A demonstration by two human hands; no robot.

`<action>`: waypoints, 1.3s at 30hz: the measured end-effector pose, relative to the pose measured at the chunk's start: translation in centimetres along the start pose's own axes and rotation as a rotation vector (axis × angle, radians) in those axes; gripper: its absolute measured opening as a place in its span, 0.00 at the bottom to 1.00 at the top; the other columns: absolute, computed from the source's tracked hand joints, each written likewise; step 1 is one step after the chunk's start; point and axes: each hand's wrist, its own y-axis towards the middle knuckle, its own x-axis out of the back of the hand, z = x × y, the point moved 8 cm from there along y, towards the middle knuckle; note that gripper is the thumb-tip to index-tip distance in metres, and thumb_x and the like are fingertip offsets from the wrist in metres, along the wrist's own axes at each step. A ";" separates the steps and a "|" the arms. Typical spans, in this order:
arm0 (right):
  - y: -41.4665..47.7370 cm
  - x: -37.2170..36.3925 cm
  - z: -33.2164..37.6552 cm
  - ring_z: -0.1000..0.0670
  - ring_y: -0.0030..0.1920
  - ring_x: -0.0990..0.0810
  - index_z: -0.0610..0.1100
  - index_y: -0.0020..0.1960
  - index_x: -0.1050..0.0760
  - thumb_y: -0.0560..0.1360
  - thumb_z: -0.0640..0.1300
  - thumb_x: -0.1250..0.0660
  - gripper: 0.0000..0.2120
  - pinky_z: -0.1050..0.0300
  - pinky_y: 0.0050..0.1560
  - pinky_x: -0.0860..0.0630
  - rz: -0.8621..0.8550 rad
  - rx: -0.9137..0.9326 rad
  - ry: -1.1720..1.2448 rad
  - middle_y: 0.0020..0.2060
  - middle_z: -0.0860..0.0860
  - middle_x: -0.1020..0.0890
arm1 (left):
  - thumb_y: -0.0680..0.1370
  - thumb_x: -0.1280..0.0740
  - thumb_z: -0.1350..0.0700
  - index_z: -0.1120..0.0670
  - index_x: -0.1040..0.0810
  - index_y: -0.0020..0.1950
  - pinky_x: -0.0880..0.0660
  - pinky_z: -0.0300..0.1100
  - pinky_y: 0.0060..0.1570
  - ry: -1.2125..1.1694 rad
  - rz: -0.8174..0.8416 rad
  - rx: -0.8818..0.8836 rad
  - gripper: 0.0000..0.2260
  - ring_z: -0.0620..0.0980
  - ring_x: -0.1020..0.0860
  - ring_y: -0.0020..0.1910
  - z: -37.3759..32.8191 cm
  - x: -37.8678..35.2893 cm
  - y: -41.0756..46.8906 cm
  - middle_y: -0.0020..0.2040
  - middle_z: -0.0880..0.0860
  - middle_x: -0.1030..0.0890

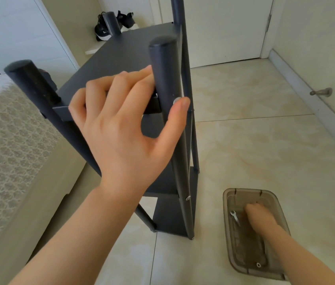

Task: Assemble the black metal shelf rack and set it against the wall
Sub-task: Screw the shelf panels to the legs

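Bracing rack post (163, 83), left hand (121, 128) outstretched.

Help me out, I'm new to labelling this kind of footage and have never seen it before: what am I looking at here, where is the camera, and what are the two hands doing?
There is no machine here. A person wears one wide-angle camera on the head, so you look down along their own bare arms.

The left hand grips a post of the black metal shelf rack, which stands on the tiled floor. Its thumb presses on a small silver bolt head in the post.

The right hand reaches down into a brownish see-through plastic tray on the floor. A small silver wrench lies in the tray beside that hand. Whether the fingers have picked anything up cannot be seen.

A bed with a patterned cover is to the left, and black and white shoes sit behind the rack.
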 end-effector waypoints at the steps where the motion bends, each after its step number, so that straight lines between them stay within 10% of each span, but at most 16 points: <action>1: 0.5 0.8 -0.3 0.45 0.61 0.26 0.46 0.53 0.26 0.80 0.38 0.44 0.09 0.54 0.59 0.27 -0.004 0.007 0.006 0.58 0.45 0.21 | 0.82 0.41 0.40 0.56 0.17 0.46 0.34 0.53 0.56 0.002 0.005 0.003 0.22 0.56 0.23 0.50 0.0 0.0 0.0 0.47 0.48 0.17; 16: -1.6 11.4 4.2 0.51 0.45 0.21 0.42 0.51 0.20 0.75 0.40 0.28 0.05 0.64 0.43 0.28 -0.233 0.094 0.776 0.43 0.51 0.18 | 0.83 0.46 0.36 0.52 0.17 0.58 0.36 0.52 0.62 0.003 0.213 0.068 0.26 0.54 0.25 0.60 0.8 -0.8 0.0 0.58 0.47 0.18; 21: -6.4 18.7 9.0 0.54 0.44 0.15 0.47 0.51 0.22 0.79 0.46 0.33 0.03 0.58 0.51 0.19 -0.314 0.187 1.191 0.41 0.53 0.14 | 0.82 0.47 0.35 0.51 0.18 0.62 0.39 0.50 0.66 0.000 0.278 0.138 0.27 0.53 0.27 0.64 1.9 -0.3 0.1 0.62 0.47 0.18; 26: -10.5 23.8 14.5 0.58 0.44 0.15 0.51 0.54 0.26 0.81 0.50 0.37 0.05 0.68 0.38 0.21 -0.288 0.271 1.527 0.40 0.57 0.14 | 0.81 0.46 0.35 0.50 0.19 0.65 0.41 0.48 0.68 -0.017 0.327 0.222 0.26 0.52 0.28 0.69 4.3 0.4 0.8 0.65 0.47 0.19; 39: -13.9 28.1 28.5 0.56 0.36 0.17 0.49 0.56 0.29 0.85 0.51 0.49 0.11 0.56 0.49 0.26 -0.130 0.491 1.306 0.36 0.51 0.16 | 0.80 0.43 0.36 0.45 0.18 0.60 0.37 0.52 0.72 -0.109 0.349 0.538 0.20 0.50 0.27 0.67 14.8 3.8 1.2 0.60 0.44 0.18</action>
